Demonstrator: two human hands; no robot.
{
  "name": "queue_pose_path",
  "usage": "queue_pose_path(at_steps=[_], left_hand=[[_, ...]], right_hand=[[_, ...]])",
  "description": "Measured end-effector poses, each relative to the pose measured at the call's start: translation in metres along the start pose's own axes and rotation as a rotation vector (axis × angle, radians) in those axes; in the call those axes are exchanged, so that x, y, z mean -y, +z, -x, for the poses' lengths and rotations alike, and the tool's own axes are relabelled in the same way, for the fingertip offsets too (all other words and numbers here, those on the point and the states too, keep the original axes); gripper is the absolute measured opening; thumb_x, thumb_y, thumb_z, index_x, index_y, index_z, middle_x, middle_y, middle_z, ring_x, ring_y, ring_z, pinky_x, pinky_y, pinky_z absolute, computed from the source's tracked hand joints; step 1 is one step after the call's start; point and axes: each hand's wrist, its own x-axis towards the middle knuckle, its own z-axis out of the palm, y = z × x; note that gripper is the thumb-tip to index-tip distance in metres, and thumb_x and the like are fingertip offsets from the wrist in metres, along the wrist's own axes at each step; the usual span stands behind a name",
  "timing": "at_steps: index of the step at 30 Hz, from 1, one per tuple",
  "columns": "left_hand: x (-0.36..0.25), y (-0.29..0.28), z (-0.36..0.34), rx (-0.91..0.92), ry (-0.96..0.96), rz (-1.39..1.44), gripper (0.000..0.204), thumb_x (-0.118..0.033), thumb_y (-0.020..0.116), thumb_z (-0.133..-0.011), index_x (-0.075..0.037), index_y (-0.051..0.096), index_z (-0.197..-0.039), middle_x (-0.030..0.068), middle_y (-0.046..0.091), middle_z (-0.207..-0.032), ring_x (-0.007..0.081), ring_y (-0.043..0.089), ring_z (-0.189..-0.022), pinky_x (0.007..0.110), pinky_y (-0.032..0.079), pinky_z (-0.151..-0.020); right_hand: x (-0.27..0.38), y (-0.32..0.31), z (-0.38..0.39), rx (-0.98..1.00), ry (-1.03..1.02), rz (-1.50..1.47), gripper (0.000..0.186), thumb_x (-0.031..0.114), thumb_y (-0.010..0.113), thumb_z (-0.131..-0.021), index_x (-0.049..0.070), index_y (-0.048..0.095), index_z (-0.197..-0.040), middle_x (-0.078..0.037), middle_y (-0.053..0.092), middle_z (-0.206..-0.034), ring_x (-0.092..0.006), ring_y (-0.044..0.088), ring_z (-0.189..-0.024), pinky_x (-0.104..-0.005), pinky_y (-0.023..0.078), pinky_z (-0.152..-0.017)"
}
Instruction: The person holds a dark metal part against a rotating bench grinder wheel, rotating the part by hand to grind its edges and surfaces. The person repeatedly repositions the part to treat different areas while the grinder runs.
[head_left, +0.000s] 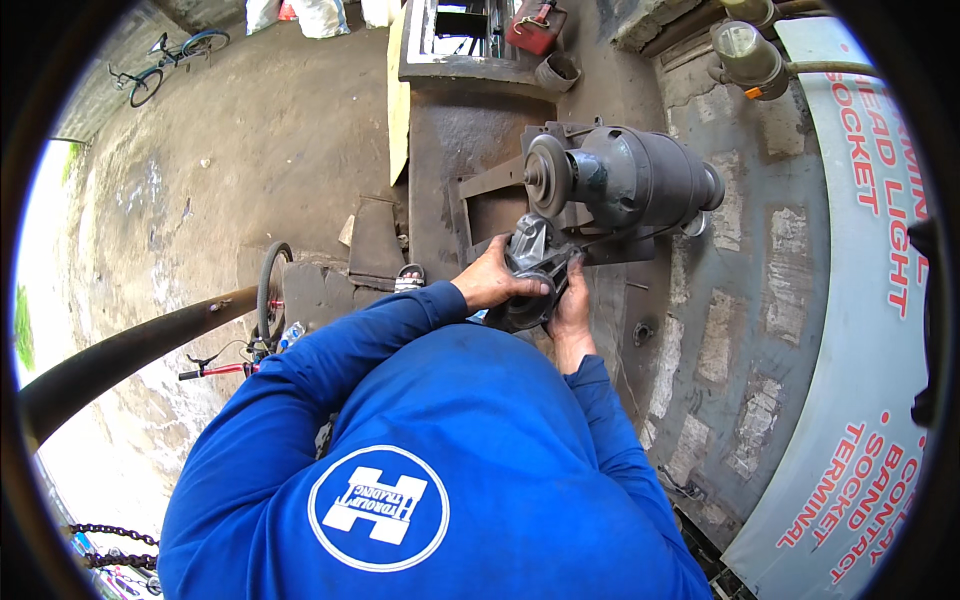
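Observation:
My left hand (490, 280) and my right hand (572, 310) are closed on a dark cast metal housing (530, 260), the left thumb over its front and the right hand along its right side. Just above it, a dark bench motor (645, 175) with a round wheel (543, 175) on its spindle sits on a metal mounting plate (622, 249). The housing is close below the wheel; I cannot tell whether they touch. Both forearms are in blue sleeves, and my hands hide part of the housing.
A red toolbox (530, 28) and bucket (556, 73) sit at the back. A dark pole (140, 340) crosses the left, beside a bicycle (272, 290). A sandal (408, 280) shows near my left hand. Canisters (750, 65) and a printed banner (810, 480) line the right.

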Motion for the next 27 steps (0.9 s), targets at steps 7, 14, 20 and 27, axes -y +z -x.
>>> queue_pose_path(at_steps=[7,14,20,27], left_hand=[[-0.014,0.002,0.009,-0.148,-0.045,-0.125,0.138,-0.052,0.096,-0.067,0.021,0.013,-0.149,0.0389,0.051,-0.141,0.0408,0.055,-0.134,0.039,0.045,-0.114],[-0.023,0.004,0.012,-0.247,0.003,-0.035,0.129,-0.057,0.096,-0.066,0.020,0.024,-0.141,0.0368,0.060,-0.131,0.0406,0.062,-0.126,0.039,0.050,-0.107],[-0.038,0.013,0.014,-0.278,-0.047,-0.065,0.128,-0.062,0.094,-0.066,0.023,0.026,-0.134,0.0381,0.063,-0.122,0.0398,0.068,-0.117,0.038,0.055,-0.100],[-0.043,0.017,0.012,-0.255,-0.063,-0.024,0.129,-0.065,0.092,-0.067,0.027,0.025,-0.128,0.0362,0.065,-0.118,0.0385,0.070,-0.112,0.037,0.057,-0.094]], right_hand=[[0.028,0.009,-0.034,0.171,0.243,0.073,0.063,0.055,0.044,-0.108,0.004,0.057,-0.143,-0.012,0.066,-0.138,-0.0286,0.067,-0.120,-0.0446,0.053,-0.106],[0.056,0.025,-0.054,0.343,0.365,0.061,0.055,0.045,0.037,-0.112,0.005,0.054,-0.146,-0.014,0.065,-0.138,-0.0301,0.067,-0.121,-0.0448,0.052,-0.109],[0.066,0.019,-0.065,0.340,0.450,0.089,0.055,0.044,0.036,-0.112,0.004,0.055,-0.145,-0.015,0.067,-0.135,-0.0311,0.068,-0.118,-0.0460,0.054,-0.106],[0.079,0.012,-0.079,0.430,0.615,0.046,0.058,0.047,0.042,-0.110,0.000,0.057,-0.141,-0.019,0.068,-0.132,-0.0328,0.070,-0.115,-0.0467,0.056,-0.103]])
